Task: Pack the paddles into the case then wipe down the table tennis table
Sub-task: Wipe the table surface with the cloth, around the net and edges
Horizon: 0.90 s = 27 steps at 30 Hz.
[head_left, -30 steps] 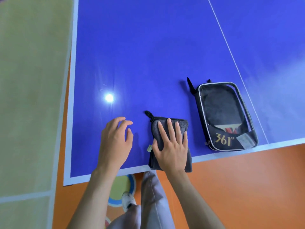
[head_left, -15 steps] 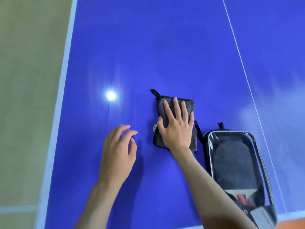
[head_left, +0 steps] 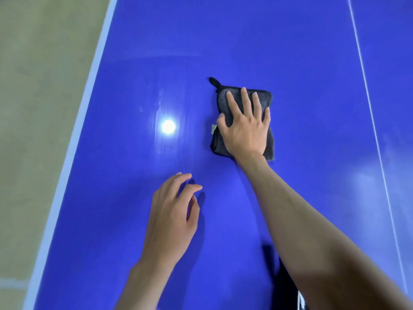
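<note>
The right hand [head_left: 244, 128] lies flat with fingers spread on one folded dark grey cloth [head_left: 243, 101], likely to press it evenly against the blue table tennis table [head_left: 312, 108] for wiping. The left hand [head_left: 172, 215] hovers nearer, fingers loosely curled and holding nothing (perhaps for balance); the case [head_left: 288, 287] barely shows at the near edge, paddles unseen

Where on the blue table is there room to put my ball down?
Bare blue lies between the white side edge and the dark cloth, beyond the cloth, and between the cloth and the white centre line. It is crowded near you: the right hand presses the cloth, and the left hand is by the case.
</note>
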Each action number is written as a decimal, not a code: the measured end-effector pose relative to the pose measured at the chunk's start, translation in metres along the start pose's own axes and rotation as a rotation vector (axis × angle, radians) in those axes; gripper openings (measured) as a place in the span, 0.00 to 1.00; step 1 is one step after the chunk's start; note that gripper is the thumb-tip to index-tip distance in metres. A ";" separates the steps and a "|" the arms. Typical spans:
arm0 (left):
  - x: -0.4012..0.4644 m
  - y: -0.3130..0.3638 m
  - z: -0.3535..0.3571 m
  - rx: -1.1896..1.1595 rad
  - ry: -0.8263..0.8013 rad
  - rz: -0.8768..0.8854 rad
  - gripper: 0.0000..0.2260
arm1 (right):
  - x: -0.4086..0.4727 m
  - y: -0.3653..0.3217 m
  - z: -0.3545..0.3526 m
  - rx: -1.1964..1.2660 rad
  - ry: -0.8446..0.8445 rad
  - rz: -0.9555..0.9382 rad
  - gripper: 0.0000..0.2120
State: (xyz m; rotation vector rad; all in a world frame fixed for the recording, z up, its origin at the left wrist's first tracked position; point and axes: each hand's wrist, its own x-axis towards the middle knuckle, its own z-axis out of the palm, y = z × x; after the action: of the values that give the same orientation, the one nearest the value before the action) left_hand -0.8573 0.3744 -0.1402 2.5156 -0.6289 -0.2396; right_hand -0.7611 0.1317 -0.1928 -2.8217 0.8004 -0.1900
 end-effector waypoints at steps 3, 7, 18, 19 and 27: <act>0.014 0.001 0.000 0.043 -0.005 0.017 0.12 | 0.045 -0.002 0.002 0.007 -0.005 0.011 0.31; 0.022 0.001 -0.006 0.075 0.021 0.018 0.11 | 0.087 -0.002 0.003 0.008 -0.039 -0.016 0.30; -0.032 0.011 -0.020 0.032 -0.105 0.106 0.11 | -0.008 -0.004 -0.003 -0.028 -0.050 -0.052 0.31; -0.041 0.012 -0.021 0.031 -0.104 0.109 0.11 | -0.029 -0.006 -0.003 -0.025 -0.041 -0.055 0.31; -0.127 0.010 -0.031 0.084 -0.123 0.113 0.10 | -0.210 -0.011 -0.008 -0.022 0.015 -0.060 0.29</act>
State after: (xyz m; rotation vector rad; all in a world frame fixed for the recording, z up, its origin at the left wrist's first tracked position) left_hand -0.9632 0.4420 -0.1030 2.5491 -0.8433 -0.3344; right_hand -0.9339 0.2509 -0.1972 -2.8708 0.7257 -0.2136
